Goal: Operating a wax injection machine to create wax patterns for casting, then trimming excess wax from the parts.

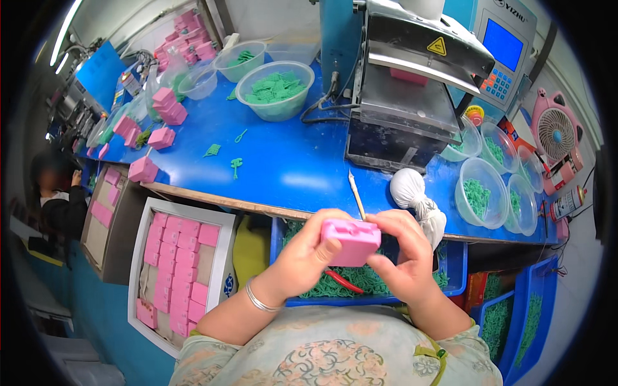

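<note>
The person's left hand [297, 262] has its fingers closed around the left side of a glossy pink rectangular block [353, 247] with a recessed upper face, the thumb pressed on its front. The right hand [413, 260] stands at the block's right side, fingers half curled, index and thumb parted near its edge; whether they grip it, one cannot tell. The block is held above a blue plastic tray [456, 273] of tangled green pieces [322, 291]. Beyond, on the blue desk [290, 170], lies a tied white cloth pouch [417, 201].
</note>
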A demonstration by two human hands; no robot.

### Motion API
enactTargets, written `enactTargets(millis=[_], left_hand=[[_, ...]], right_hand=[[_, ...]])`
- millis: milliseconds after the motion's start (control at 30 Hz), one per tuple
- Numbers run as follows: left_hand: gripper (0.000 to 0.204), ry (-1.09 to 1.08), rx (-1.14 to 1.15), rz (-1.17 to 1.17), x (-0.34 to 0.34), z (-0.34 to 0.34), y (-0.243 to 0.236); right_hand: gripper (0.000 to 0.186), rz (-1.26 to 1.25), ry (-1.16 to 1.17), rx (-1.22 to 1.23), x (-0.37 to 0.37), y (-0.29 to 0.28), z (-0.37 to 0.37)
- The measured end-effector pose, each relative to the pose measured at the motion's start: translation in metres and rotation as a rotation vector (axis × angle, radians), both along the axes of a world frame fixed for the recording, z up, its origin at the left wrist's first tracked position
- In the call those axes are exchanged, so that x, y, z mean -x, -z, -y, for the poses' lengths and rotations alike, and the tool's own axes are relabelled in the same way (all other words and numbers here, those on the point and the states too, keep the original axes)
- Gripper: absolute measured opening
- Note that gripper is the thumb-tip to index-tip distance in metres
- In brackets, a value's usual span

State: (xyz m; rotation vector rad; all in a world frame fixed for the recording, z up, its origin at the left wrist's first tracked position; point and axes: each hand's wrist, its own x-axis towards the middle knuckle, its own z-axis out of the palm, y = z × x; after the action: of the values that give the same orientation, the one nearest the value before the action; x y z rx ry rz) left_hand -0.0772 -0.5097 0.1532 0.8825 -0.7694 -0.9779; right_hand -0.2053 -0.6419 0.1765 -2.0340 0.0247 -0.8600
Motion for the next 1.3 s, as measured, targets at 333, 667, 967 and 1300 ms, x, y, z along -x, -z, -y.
enactTargets(millis=[333,667,967,1300], left_hand=[[0.028,-0.602,-0.038,1.403,-0.003,-0.006,-0.027],[0.051,-0.275,-0.092,0.569,-0.001,-0.007,-0.013],[0.086,-0.429,-0.21,1.14,-0.001,-0.001,-0.011],[0.078,-0.05,0.143,-0.172,-0.017,-0.013,-0.012]], right_hand=[[0.024,0.061,0.197,0.181,-0.005,0.008,-0.01],[0.015,-0.001,-0.277,-0.949,-0.013,0.025,-0.006],[0.048,-0.107,-0.191,-0.865,-0.023,0.012,0.016],[0.043,-0.06,-0.249,-1.051,-0.002,-0.032,0.105]])
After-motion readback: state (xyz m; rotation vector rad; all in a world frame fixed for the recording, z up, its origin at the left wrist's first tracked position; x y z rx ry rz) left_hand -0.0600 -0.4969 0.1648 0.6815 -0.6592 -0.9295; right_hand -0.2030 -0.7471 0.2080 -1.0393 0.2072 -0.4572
